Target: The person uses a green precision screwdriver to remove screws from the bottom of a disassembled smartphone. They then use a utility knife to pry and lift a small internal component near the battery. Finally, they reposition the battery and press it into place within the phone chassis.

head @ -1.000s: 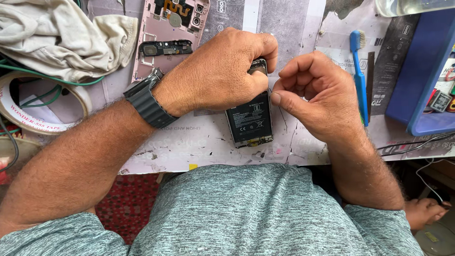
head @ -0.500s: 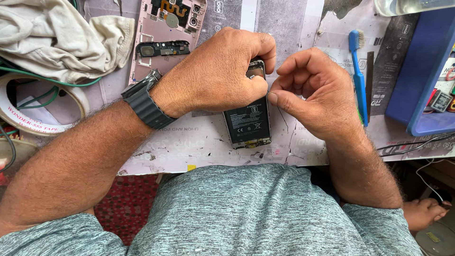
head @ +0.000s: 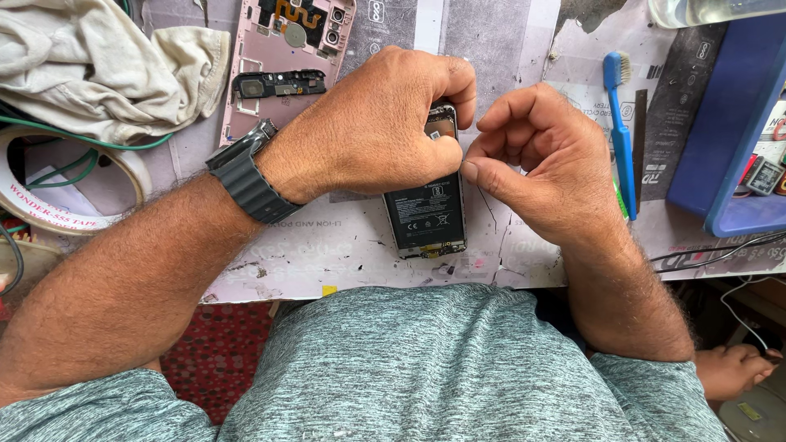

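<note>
An opened phone point(head: 426, 214) with its black battery showing lies on the worktable in front of me. My left hand point(head: 372, 123), with a dark watch on the wrist, covers and grips the phone's upper part. My right hand point(head: 536, 160) is curled beside it, thumb and fingertips pinched at the phone's upper right edge; whether something small is between them is hidden. The phone's pink back frame point(head: 282, 61) lies apart at the top.
A crumpled grey cloth point(head: 98, 65) and a roll of tape point(head: 49, 192) sit at the left. A blue toothbrush point(head: 620, 123) lies right of my hands, next to a blue plastic tray point(head: 725, 123) with small parts. Cables point(head: 720, 250) run along the table's right edge.
My hands have shifted only slightly over the phone; the right fingers have closed nearer the phone's top edge. The view has drifted a little.
</note>
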